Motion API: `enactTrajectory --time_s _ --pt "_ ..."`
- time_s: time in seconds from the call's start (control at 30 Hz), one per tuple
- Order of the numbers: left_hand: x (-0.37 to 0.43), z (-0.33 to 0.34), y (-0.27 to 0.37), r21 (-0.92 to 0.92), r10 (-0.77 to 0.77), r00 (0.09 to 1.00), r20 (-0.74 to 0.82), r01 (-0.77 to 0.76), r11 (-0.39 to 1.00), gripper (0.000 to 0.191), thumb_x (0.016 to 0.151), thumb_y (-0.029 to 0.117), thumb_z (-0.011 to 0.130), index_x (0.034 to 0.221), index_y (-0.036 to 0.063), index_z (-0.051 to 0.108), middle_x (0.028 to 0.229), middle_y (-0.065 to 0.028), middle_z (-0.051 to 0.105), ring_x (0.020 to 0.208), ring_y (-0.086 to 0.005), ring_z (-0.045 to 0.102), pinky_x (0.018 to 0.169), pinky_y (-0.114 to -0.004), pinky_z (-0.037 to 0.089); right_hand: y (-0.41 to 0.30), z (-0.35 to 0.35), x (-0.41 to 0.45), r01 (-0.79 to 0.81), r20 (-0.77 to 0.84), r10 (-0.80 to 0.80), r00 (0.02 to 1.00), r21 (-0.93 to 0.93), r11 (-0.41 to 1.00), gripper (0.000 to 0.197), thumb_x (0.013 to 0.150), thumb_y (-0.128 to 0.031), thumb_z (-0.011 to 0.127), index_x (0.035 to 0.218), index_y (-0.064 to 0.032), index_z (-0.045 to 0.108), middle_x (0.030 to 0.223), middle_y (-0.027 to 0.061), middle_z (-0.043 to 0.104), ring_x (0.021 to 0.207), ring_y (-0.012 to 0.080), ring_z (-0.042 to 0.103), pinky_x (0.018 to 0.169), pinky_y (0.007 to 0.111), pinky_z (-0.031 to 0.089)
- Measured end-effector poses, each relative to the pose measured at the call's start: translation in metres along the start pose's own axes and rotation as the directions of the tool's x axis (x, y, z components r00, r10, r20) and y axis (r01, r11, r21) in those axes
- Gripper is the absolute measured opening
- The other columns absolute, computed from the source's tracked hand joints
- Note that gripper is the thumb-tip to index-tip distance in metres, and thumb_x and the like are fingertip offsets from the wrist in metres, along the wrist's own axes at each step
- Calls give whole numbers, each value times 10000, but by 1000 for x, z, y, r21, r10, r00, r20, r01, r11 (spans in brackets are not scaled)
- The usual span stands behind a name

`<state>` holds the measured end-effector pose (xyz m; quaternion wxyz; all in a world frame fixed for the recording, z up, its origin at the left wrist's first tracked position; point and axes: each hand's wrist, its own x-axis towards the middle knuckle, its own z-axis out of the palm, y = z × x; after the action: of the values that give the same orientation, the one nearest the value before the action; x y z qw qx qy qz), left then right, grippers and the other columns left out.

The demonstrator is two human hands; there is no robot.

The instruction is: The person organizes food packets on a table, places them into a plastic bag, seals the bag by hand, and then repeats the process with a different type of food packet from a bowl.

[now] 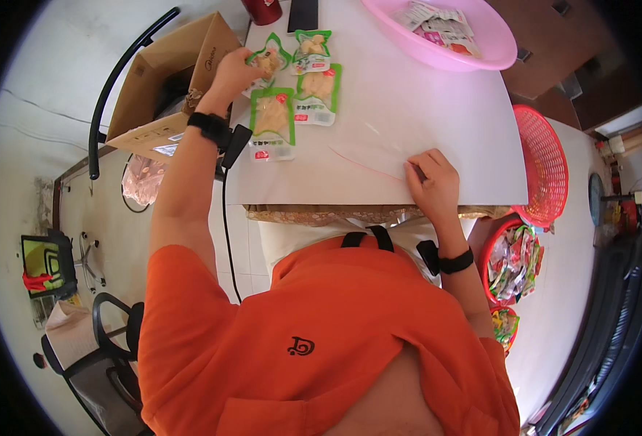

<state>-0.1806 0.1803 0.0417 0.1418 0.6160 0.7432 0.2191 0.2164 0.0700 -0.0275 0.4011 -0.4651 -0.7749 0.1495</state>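
Note:
My left hand (235,72) is at the table's far left, its thumb and fingers on the edge of a green-edged clear food packet (269,61) with pale pieces inside. Right beside that one lies a similar packet (312,49), overlapping another packet (318,87). Nearest me in this group is a flat packet (272,117). My right hand (434,177) rests by the front edge with curled fingers. From its fingertips a thin red line runs across what looks like a clear plastic bag (372,152), barely visible against the white tabletop (321,182).
A pink basin (440,57) with packets stands at the back right. Left of the table is an open cardboard box (157,71). A red plastic basket (541,163) and a red tub of packets (511,261) are on the right. A black cable (226,229) hangs beside my left arm.

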Motion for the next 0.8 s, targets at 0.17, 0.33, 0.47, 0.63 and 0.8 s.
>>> enactTrajectory --time_s 0.17,0.33,0.47,0.63,0.8 --pt "-40 -8 9 -310 86 982 -169 -135 941 334 765 134 731 1055 6 629 875 -55 671 702 -122 612 622 -280 483 3 1 1 19 -15 -19 1000 -21 1000 66 801 -102 699 782 -55 658 769 82 604 652 269 601 581 363 482" --pt "-140 -19 45 -678 0 996 92 62 733 238 854 67 674 1087 49 632 848 31 646 643 -18 541 548 -173 418 -3 0 1 -19 -19 20 1000 14 1000 71 813 -117 697 792 -56 666 766 73 604 633 260 594 571 357 475" --pt "-199 7 55 -854 159 911 380 280 438 295 836 -17 670 1124 26 620 973 -3 675 829 -76 642 728 -247 536 -5 2 2 -68 -21 68 997 1 998 82 831 -140 682 808 -61 676 751 79 606 636 260 596 567 360 468" --pt "-223 41 74 -739 220 736 641 513 437 298 854 4 660 1142 2 584 995 -32 669 860 -96 650 793 -258 539 -3 2 2 -90 -31 91 995 35 995 103 848 -152 663 818 -54 668 744 93 614 646 278 601 573 376 467" --pt "-220 59 85 -715 194 716 670 554 425 299 890 30 634 1177 3 555 1002 -54 670 869 -117 663 783 -278 558 -2 3 2 -105 -32 108 994 92 990 112 865 -160 651 853 -49 658 772 114 637 673 299 613 603 378 480"
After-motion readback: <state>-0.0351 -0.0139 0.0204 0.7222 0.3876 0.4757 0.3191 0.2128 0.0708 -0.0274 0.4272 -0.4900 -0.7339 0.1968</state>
